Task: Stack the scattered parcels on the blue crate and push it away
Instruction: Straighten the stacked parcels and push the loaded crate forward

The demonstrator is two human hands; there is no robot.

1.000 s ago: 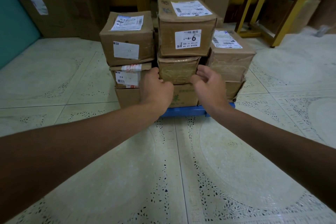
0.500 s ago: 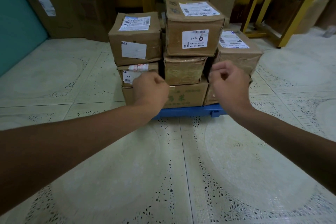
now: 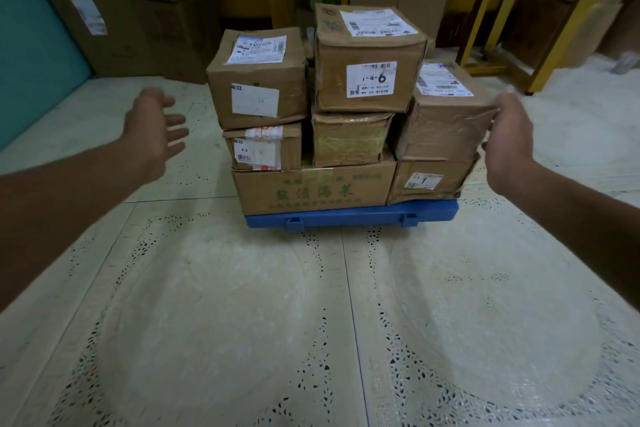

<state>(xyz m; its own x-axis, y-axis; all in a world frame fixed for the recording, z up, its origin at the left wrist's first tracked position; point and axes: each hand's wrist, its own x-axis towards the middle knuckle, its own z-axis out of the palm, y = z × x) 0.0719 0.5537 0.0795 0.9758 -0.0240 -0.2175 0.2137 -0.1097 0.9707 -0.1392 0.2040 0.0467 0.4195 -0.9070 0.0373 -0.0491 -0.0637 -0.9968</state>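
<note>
You have bare floor (image 3: 311, 322) before and beside the stacked parcels (image 3: 346, 114); big cartons (image 3: 114, 28) and yellow frames (image 3: 491, 10) block the way behind.

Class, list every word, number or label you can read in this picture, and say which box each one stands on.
"1-4-6": white label on the front of the top middle box.
"08/22": front label of the top left box.
"4-3": label on the left box beneath it.
"1": label on the lower right box.
Green Chinese characters on the bottom wide box: too blurred to read.
Shipping labels on the box tops: too small to read.
</note>
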